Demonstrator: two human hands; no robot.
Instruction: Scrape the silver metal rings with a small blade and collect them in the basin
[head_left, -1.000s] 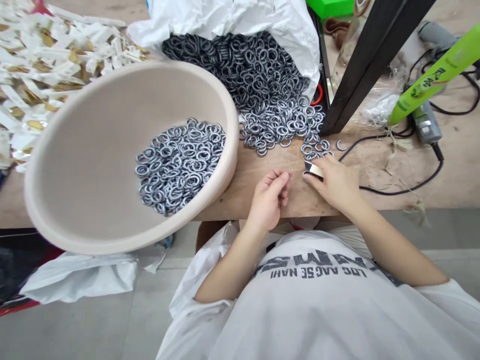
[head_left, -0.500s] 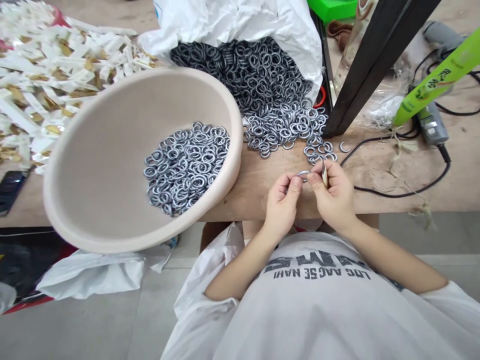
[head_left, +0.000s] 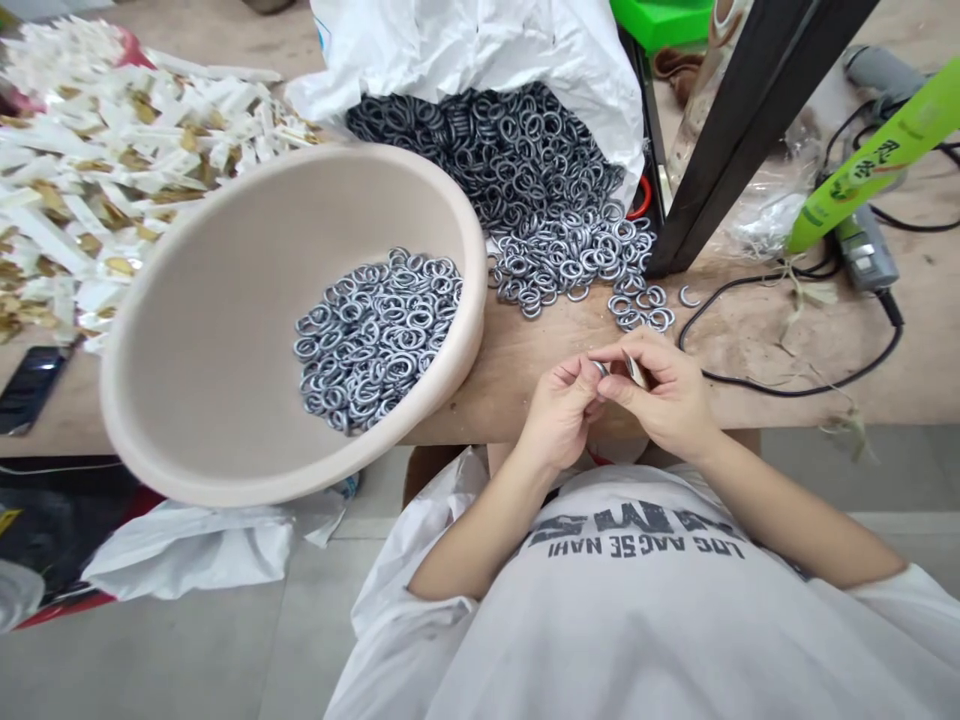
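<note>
My left hand (head_left: 561, 408) and my right hand (head_left: 664, 392) meet over the near edge of the wooden table (head_left: 750, 340). The left fingers pinch a small metal ring (head_left: 599, 368). The right hand grips a small flat tag (head_left: 637, 372) beside the ring, thumb and forefinger touching the ring too. A heap of metal rings (head_left: 540, 210) spills from a white plastic bag (head_left: 487, 50) just beyond the hands. A few loose rings (head_left: 641, 305) lie closest to them.
A large beige basin (head_left: 225, 300) holding several rings (head_left: 379, 335) overhangs the table edge on the left. White and gold tags (head_left: 97, 170) cover the far left. A black post (head_left: 742, 120), a green tube (head_left: 870, 160), a grey tool (head_left: 866, 245) and black cable (head_left: 787, 385) lie on the right.
A second ago my right hand was reaching at the loose rings while the left waited. Both hands then came together holding one ring, and now sit slightly lower and closer.
</note>
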